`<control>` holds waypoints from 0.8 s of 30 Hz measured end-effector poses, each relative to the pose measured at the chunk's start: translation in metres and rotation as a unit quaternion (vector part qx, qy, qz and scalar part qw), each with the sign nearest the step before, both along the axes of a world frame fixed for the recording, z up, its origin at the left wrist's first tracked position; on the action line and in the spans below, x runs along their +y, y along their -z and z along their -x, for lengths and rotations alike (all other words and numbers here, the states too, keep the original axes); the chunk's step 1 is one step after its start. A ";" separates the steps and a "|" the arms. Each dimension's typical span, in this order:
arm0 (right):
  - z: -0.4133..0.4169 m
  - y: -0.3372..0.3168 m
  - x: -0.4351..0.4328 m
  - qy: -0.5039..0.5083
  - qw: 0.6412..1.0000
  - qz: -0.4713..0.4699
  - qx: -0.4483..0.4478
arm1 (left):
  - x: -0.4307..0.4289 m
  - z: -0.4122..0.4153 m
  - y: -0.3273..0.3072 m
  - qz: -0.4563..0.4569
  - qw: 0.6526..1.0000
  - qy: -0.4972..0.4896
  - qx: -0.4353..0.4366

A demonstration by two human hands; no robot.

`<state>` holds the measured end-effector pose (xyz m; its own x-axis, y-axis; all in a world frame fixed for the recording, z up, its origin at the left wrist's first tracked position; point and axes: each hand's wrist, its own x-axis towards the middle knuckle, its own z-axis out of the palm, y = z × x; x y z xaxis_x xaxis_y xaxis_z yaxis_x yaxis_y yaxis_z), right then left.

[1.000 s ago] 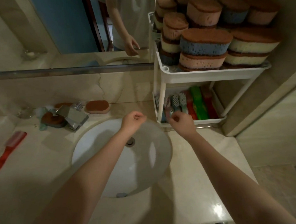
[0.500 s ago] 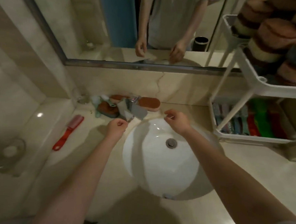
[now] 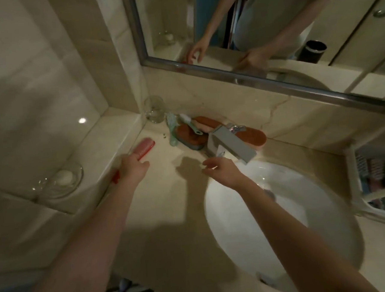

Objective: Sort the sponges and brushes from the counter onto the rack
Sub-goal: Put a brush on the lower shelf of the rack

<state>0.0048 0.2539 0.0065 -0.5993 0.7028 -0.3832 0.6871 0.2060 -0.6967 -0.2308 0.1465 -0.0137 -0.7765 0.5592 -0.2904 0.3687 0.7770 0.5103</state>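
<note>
A red brush [image 3: 144, 146] lies on the counter by the left ledge. My left hand [image 3: 132, 169] rests over its handle with the fingers loose, and red shows on both sides of the hand. My right hand [image 3: 224, 171] hovers open at the sink's near-left rim, just below the faucet [image 3: 231, 143]. Behind the faucet lie a brown-topped sponge on a grey base [image 3: 187, 137], a second sponge [image 3: 206, 122] and a pink-based sponge [image 3: 252, 137]. A pale green brush [image 3: 171, 130] lies left of them, and a small brush [image 3: 191, 124] rests on the sponge. The white rack [image 3: 353, 173] shows at the right edge.
A drinking glass [image 3: 154, 108] stands in the back corner. A glass dish with soap [image 3: 61, 178] sits on the raised left ledge. The white sink [image 3: 280, 219] fills the right half of the counter. Several brushes [image 3: 378, 174] stand in the rack's lower shelf. A mirror hangs above.
The view has swung left, away from the rack. My left hand moved left onto the red brush. My right hand left the rack, crossed the sink and opened near the faucet.
</note>
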 end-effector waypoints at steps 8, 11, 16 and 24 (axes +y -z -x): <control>0.093 0.022 0.028 -0.049 0.985 -0.122 -0.112 | -0.014 0.044 0.015 0.117 0.990 0.050 0.052; 0.111 0.031 0.038 -0.036 0.973 -0.134 -0.183 | -0.011 0.046 0.020 0.123 0.988 0.064 0.064; 0.131 0.033 0.040 -0.021 0.939 -0.243 -0.241 | -0.003 0.047 0.029 0.115 0.990 0.065 0.057; 0.136 0.038 0.046 -0.008 0.951 -0.218 -0.221 | -0.002 0.056 0.029 0.122 0.987 0.102 0.020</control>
<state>-0.1311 0.2995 -0.0314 -0.4592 0.8450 -0.2740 0.8873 0.4215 -0.1873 -0.2869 0.1447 -0.0425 -0.6680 0.6230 -0.4069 0.5466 0.7819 0.2999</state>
